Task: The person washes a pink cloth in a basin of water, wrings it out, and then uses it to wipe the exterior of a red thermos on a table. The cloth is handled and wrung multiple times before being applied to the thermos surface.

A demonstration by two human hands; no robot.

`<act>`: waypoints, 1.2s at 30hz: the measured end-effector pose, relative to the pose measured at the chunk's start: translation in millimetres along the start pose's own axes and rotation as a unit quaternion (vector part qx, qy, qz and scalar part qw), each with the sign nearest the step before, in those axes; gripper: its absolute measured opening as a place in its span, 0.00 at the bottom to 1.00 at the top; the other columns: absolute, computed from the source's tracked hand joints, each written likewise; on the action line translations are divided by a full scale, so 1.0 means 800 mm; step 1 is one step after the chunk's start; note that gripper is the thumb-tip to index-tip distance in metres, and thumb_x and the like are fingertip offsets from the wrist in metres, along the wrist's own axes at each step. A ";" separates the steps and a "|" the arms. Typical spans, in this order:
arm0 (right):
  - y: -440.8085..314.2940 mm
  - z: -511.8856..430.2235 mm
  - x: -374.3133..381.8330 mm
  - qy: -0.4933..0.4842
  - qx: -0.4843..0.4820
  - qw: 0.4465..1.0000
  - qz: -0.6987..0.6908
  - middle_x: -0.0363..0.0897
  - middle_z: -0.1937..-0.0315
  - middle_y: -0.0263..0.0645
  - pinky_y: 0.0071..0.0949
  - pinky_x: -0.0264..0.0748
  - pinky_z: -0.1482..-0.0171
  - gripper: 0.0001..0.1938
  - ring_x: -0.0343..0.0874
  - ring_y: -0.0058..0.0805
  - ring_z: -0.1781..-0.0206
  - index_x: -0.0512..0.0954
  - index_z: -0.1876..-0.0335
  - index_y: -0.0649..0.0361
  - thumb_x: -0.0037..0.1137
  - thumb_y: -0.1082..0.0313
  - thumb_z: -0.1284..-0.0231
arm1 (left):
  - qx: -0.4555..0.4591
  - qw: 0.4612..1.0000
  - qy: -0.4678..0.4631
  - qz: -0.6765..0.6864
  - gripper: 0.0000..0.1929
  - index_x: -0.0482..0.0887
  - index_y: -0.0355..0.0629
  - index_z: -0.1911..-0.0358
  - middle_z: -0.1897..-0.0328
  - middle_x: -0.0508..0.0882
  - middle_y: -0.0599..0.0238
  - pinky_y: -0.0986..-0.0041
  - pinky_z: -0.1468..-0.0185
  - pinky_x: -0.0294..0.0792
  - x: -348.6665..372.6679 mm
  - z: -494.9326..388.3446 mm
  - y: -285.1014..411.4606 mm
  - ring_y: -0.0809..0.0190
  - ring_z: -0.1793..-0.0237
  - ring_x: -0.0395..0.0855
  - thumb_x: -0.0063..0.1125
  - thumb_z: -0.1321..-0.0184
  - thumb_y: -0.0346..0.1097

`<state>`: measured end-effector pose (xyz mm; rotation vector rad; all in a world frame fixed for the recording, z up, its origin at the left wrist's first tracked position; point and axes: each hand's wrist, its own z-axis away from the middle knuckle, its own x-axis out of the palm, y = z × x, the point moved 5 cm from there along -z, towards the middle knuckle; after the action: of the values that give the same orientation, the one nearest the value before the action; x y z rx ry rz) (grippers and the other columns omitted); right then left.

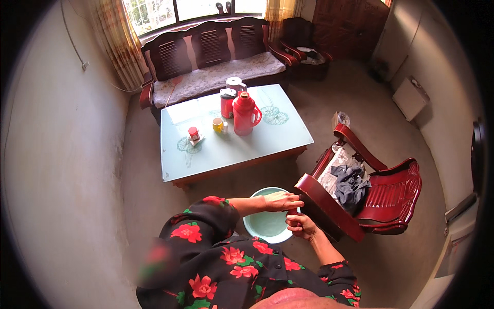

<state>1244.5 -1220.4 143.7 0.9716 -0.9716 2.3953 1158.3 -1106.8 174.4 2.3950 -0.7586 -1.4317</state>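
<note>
My left hand (283, 201) and my right hand (303, 226) are close together over the right side of a pale green basin (249, 222). Between them shows a small part of a bunched red item, probably a cloth (293, 212). Both sets of fingers are wrapped around it, and most of it is hidden. Water (268, 224) appears to fill the lower part of the basin, which stands on the floor before me. The left hand sits farther from my body than the right.
A red wooden armchair (328, 206) stands just right of the basin, with dark clothing (349, 187) on it. Ahead, a glass-topped table (220, 158) bears a red thermos flask (243, 116), a yellow mug (218, 125) and a red-lidded jar (193, 133). Behind it is a wooden sofa (216, 79).
</note>
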 end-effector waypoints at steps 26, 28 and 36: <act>-0.048 -0.050 -0.083 0.184 -0.309 0.368 0.858 0.83 0.78 0.41 0.42 0.76 0.78 0.12 0.85 0.42 0.76 0.69 0.51 0.53 0.54 0.57 0.33 | -0.522 0.834 0.047 0.173 0.10 0.86 0.33 0.70 0.66 0.87 0.38 0.49 0.52 0.77 0.146 0.058 -0.064 0.36 0.56 0.87 0.57 0.48 0.34; -0.053 -0.052 -0.085 0.166 -0.326 0.343 0.865 0.82 0.80 0.39 0.38 0.76 0.80 0.12 0.85 0.39 0.78 0.71 0.53 0.53 0.55 0.57 0.34 | -0.548 0.808 0.060 0.209 0.11 0.86 0.32 0.70 0.68 0.86 0.38 0.50 0.53 0.77 0.144 0.056 -0.061 0.38 0.57 0.88 0.59 0.48 0.36; -0.057 -0.057 -0.091 0.127 -0.307 0.294 0.896 0.81 0.80 0.37 0.36 0.77 0.80 0.14 0.84 0.37 0.79 0.71 0.54 0.53 0.58 0.54 0.36 | -0.634 0.686 0.049 0.355 0.18 0.78 0.44 0.80 0.87 0.74 0.69 0.69 0.85 0.59 0.142 0.050 -0.037 0.67 0.90 0.70 0.57 0.38 0.49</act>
<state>1298.9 -1162.3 88.4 -1.9474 -3.3823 1.8638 1176.0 -1142.7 57.2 0.8954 -0.3284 -0.8975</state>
